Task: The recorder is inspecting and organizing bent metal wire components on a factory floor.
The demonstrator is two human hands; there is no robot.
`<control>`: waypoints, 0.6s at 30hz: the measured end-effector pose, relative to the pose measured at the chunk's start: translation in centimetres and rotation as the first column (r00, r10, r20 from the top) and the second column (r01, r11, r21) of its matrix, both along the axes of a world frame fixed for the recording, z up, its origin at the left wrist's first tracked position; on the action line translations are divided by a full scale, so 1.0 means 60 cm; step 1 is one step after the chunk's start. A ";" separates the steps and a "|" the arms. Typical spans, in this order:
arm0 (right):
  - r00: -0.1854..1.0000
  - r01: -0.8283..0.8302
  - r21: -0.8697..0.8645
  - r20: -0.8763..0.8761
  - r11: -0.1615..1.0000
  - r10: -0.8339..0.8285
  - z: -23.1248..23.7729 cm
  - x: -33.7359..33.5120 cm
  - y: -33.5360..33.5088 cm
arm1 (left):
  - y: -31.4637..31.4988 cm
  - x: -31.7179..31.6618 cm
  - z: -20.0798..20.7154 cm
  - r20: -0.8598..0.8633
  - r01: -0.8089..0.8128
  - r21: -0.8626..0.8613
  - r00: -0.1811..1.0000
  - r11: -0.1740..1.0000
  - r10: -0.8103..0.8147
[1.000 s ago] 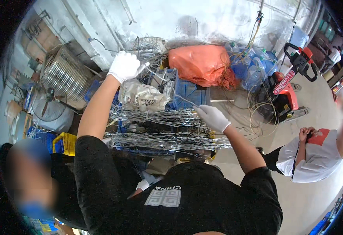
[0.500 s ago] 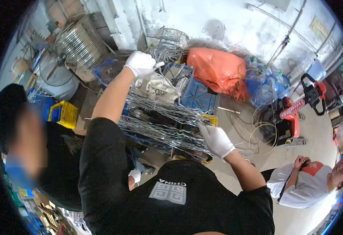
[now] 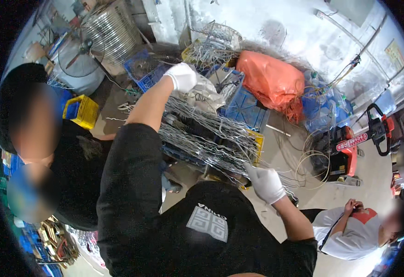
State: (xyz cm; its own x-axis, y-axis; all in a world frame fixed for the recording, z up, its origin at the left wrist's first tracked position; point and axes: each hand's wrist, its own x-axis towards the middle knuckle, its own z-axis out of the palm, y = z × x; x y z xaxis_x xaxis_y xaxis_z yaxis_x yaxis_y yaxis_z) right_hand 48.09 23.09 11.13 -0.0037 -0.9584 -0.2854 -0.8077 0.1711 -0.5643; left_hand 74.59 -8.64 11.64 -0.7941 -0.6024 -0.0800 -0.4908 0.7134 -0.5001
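Observation:
A long pile of crimped silver metal wires (image 3: 202, 144) lies across crates in front of me. White-gloved, my right hand (image 3: 266, 184) is at the right end of this pile, its fingers drawn together on wire ends. My left arm reaches forward over the far side. There my left hand (image 3: 182, 77), also in a white glove, is closed just above a whitish sack (image 3: 204, 94); whatever its fingers hold is hidden. Beyond the sack stands a blue crate (image 3: 244, 112), and a yellow crate (image 3: 256, 143) shows under the wire ends.
An orange-red bag (image 3: 271, 81) sits by the wall, beside clear plastic bottles (image 3: 324, 104). A chainsaw (image 3: 378, 130) and loose coiled cable (image 3: 303, 159) are to the right. At left are a co-worker in black (image 3: 79, 175), a fan (image 3: 79, 55) and a yellow bin (image 3: 81, 112). Another person in white (image 3: 349, 226) is at right.
The view has shifted, so the scene sits farther right. My right hand has drawn back slightly toward me at the wire ends. My left hand remains over the far side by the sack.

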 end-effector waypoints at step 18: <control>0.972 -0.020 0.048 0.236 0.999 0.009 -0.078 0.021 0.041 | 0.008 -0.032 0.043 -0.051 0.090 -0.239 0.993 0.967 -0.105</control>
State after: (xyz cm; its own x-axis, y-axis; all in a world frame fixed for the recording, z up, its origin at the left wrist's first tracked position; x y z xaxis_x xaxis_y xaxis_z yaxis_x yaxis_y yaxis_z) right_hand 49.34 25.55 6.43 0.0830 -0.9426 -0.3235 -0.6558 0.1928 -0.7299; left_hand 72.69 -8.17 14.22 -0.8487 -0.5181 0.1066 -0.4606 0.6247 -0.6306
